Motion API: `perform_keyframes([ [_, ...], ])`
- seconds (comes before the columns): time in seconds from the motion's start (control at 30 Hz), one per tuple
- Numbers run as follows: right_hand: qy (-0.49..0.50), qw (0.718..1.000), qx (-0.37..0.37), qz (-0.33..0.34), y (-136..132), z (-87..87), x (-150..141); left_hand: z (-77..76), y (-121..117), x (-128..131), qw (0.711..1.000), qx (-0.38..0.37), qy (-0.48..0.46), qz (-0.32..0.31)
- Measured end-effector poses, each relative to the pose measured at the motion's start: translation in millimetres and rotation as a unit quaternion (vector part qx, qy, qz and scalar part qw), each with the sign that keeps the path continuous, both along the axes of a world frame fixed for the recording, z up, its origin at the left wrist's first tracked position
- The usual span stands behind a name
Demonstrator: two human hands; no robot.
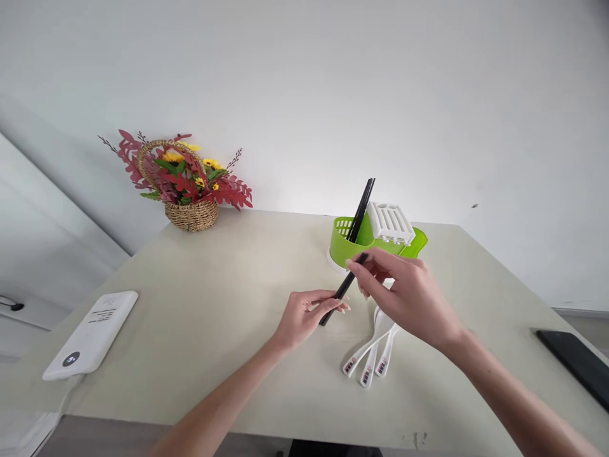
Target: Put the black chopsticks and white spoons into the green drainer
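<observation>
Black chopsticks (345,284) slant between my two hands, above the table. My left hand (307,314) is closed around their lower part, thumb on top. The fingers of my right hand (399,285) pinch the upper end. Just beyond my hands stands a green utensil holder (349,252) with a white slotted rack (392,222) on it. More black chopsticks (360,212) lean upright in its left compartment. Several white spoons (368,368) lie crossed on the table below my right hand, their bowls partly hidden by it.
A wicker basket (193,216) of artificial flowers stands at the back left of the table (228,266). A white device (92,333) with a cable lies at the left edge, a black phone (575,365) at the right. A wall (304,108) rises behind the table.
</observation>
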State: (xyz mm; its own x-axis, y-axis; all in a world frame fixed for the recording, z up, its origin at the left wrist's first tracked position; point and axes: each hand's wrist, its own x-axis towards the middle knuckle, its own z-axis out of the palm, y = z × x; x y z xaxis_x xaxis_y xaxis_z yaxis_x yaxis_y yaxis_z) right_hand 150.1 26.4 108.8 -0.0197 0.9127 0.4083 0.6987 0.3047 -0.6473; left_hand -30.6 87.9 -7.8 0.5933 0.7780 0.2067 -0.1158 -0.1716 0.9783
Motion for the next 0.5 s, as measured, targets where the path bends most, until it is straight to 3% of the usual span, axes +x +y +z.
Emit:
perform_keyframes([
  [0.27, -0.021, 1.0, 0.019, -0.005, -1, -2.7, -3, 1.2, 2, -4, 0.999, 0.025, 0.043, -0.01],
  [0.5, -0.013, 0.999, -0.015, -0.031, -5, -2.4, 8, -0.1, 4, -3, 0.997, 0.03, 0.053, -0.049],
])
